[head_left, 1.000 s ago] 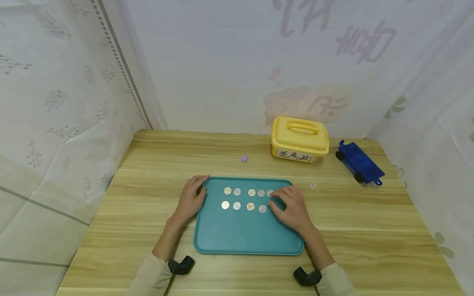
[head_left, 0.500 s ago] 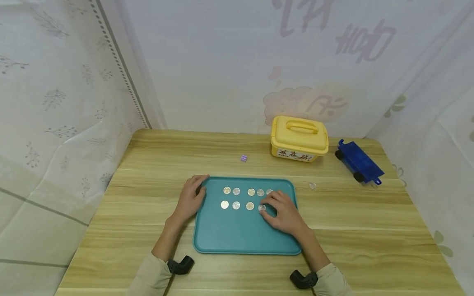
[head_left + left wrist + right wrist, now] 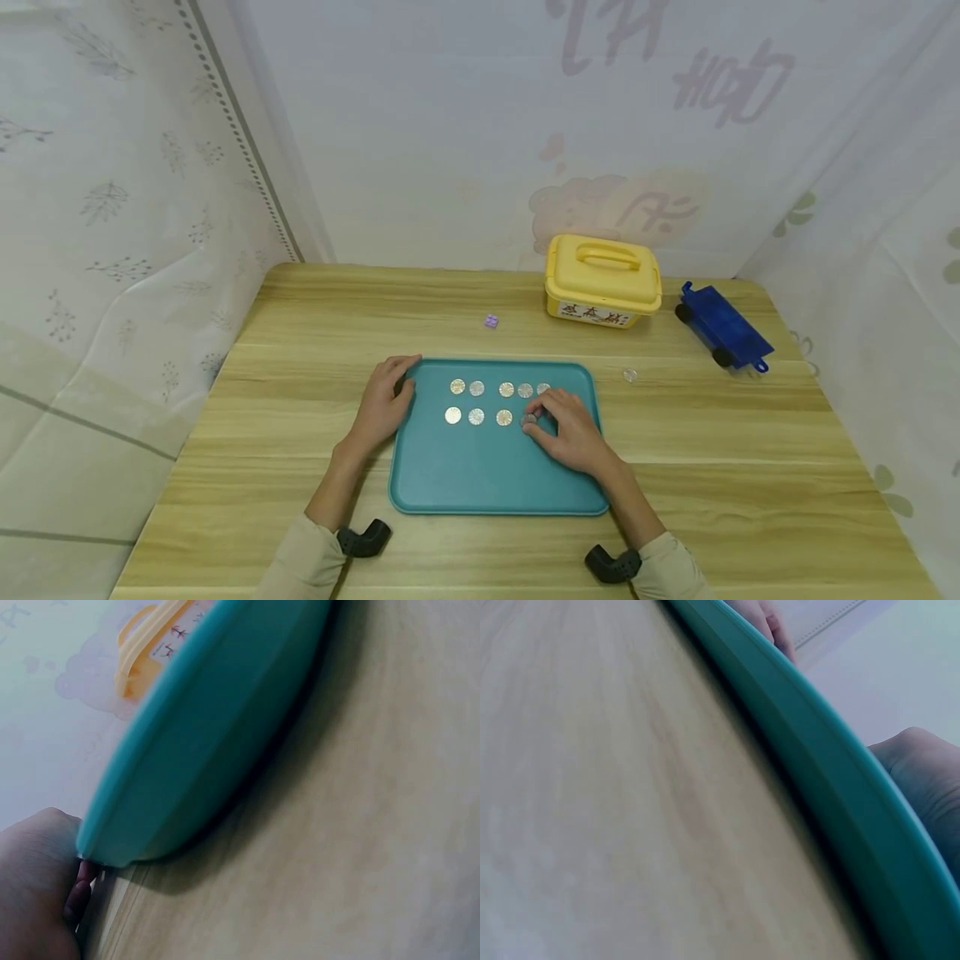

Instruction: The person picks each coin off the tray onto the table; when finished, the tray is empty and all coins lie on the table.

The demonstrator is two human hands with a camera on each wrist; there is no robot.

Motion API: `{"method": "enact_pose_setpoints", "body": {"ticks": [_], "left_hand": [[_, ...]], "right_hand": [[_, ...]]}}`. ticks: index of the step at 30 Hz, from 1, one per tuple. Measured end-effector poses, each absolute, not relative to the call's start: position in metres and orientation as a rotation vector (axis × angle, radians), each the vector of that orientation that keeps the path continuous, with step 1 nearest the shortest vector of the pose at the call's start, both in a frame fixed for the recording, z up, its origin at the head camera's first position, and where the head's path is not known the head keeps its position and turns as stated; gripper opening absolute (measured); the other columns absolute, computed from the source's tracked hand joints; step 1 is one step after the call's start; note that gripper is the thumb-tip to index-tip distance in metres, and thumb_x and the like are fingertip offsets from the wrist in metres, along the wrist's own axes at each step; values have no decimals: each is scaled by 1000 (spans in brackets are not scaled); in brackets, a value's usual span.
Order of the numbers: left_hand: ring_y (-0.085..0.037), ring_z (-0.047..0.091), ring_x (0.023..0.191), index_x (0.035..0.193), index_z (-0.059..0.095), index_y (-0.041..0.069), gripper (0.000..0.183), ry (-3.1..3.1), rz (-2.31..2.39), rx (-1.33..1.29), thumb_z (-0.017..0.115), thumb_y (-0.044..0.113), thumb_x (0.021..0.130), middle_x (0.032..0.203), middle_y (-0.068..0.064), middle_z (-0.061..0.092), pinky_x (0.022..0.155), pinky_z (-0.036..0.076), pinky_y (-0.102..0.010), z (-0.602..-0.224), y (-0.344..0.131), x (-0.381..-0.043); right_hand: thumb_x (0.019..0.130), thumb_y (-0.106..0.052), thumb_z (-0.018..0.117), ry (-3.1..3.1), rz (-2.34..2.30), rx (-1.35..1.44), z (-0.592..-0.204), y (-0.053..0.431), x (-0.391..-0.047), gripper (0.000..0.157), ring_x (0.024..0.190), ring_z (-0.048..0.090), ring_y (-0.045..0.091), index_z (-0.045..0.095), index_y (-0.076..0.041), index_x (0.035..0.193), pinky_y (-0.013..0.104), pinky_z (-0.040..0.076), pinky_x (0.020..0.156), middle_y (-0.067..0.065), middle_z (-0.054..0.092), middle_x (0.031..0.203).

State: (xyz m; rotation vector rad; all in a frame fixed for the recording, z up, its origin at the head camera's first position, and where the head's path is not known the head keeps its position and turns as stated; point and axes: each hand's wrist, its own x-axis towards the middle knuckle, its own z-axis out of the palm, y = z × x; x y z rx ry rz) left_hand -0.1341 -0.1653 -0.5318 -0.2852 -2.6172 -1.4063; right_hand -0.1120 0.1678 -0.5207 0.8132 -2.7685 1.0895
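A teal tray (image 3: 495,483) lies on the table with several gold and silver coins in two rows. At the right end of the nearer row, my right hand (image 3: 572,437) pinches a silver coin (image 3: 528,420) between thumb and fingertips; the coin looks darker than its neighbours. Just left of it lies a gold coin (image 3: 504,417). My left hand (image 3: 384,404) rests at the tray's upper left edge, fingers extended along the rim and holding nothing. In the left wrist view, the left hand (image 3: 37,885) touches the tray's outer side. The tray wall hides the coins in both wrist views.
Behind the tray stand a yellow lidded box (image 3: 603,283) and a small purple brick (image 3: 491,321). To the right are a blue wheeled cart (image 3: 723,327) and a clear round piece (image 3: 630,376). Fabric walls (image 3: 420,150) bound the table's back and sides.
My right hand has moved left and down from the upper right coin to the nearer row's end coin, closing thumb and fingers on it. The left hand stays on the tray edge.
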Motion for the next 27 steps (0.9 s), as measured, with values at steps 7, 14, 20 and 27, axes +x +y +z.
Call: {"method": "enact_pose_setpoints", "body": {"ticks": [7,14,20,27], "left_hand": [[-32,52,119,137,59,3,40,-2616,-1399,-281,54,2,97,131,-15,61,103,41,-50,-532,-165,-134],[-32,52,120,137,59,3,40,-2620,-1396,-279,54,2,97,131,-15,61,104,41,-50,-533,-165,-134],[-31,52,119,136,60,3,40,-2611,-1406,-279,55,2,97,131,-14,61,103,41,-50,-534,-166,-134],[-32,52,119,136,59,3,40,-2611,-1398,-282,55,1,96,131,-14,61,103,41,-50,-535,-166,-135]], "right_hand": [[88,-19,77,-2717,1155,796,-525,167,-114,15,75,44,5,64,-24,94,30,30,76,-13,52,78],[88,-16,76,-2688,1247,773,-526,167,-113,13,74,46,5,65,-24,91,31,30,76,-14,55,79],[89,-16,75,-2683,1297,764,-525,167,-112,12,75,47,5,67,-24,92,32,30,76,-13,59,81],[90,-13,73,-2643,1343,752,-524,166,-110,11,77,48,4,68,-22,94,31,33,76,-12,60,82]]}}
